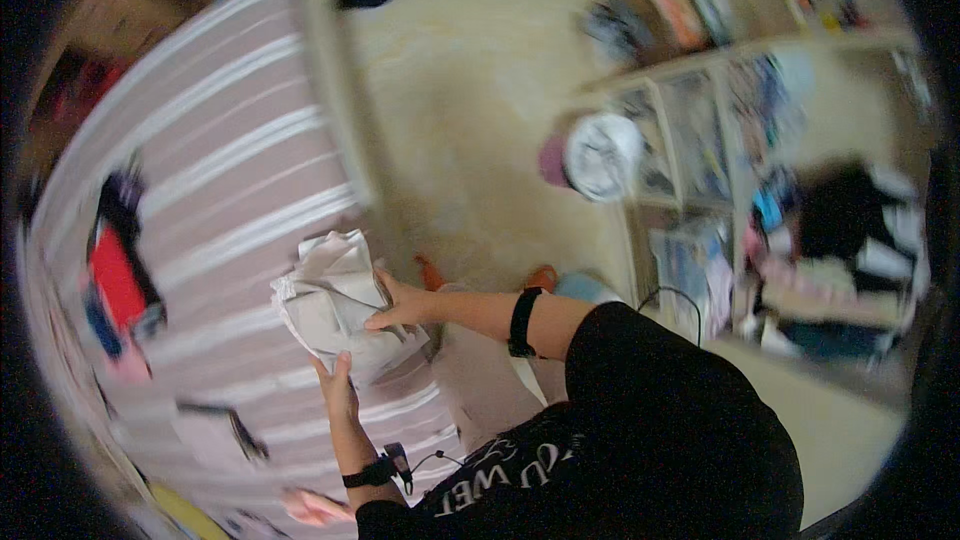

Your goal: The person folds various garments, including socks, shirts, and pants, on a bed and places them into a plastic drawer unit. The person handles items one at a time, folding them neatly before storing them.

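A bundle of folded pale cloth [337, 300], cream to light grey with a frilled or lacy edge at its left, is held between both hands above a striped bedcover [232, 232]. My right hand [397, 304] grips the bundle's right side, thumb lying over the top. At its lower edge, my left hand [336, 379] holds on with the thumb in front; its other fingers are partly hidden. Black straps circle both forearms. Motion blur hides the fine detail of the cloth.
Dark and red items [116, 277] lie at the bed's far left, with a pale folded item [214, 431] nearer. Across the floor [480, 127] stand open shelves [724, 127] of clothes. A white round bin or basket [606, 157] stands beside them. A heap of clothes [840, 240] lies at the right.
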Demonstrator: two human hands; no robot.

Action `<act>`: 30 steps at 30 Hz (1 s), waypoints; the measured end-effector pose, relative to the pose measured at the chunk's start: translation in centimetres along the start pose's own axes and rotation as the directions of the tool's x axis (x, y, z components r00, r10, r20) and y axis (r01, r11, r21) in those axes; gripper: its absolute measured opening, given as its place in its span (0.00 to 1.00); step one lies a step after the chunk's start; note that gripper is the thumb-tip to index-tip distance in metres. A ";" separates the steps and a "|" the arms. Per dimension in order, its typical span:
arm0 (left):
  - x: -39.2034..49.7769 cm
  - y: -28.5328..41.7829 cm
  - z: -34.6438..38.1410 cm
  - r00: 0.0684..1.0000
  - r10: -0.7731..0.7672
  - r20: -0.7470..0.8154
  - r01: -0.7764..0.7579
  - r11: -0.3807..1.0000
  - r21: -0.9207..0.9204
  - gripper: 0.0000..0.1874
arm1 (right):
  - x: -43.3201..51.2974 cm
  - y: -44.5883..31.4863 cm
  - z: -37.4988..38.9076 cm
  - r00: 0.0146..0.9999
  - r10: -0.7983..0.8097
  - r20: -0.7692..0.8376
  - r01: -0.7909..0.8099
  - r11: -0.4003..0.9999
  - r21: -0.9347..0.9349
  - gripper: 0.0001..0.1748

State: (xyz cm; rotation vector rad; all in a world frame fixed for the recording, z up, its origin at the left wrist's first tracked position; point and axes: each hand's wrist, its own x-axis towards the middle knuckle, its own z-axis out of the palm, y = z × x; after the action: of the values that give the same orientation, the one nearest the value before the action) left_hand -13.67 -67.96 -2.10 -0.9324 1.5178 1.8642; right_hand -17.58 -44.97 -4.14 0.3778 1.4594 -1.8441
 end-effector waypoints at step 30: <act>-23.5 -38.9 65.4 0.298 -0.699 0.650 -0.214 0.615 0.759 0.40 | -68.3 24.1 -35.5 -0.081 -0.223 -0.972 -0.013 0.975 -0.222 0.56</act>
State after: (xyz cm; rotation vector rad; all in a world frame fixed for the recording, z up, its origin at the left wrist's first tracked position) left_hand 19.82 4.26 1.33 0.3571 0.9885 0.8765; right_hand 38.38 11.08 11.04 2.0079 2.6387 -1.3109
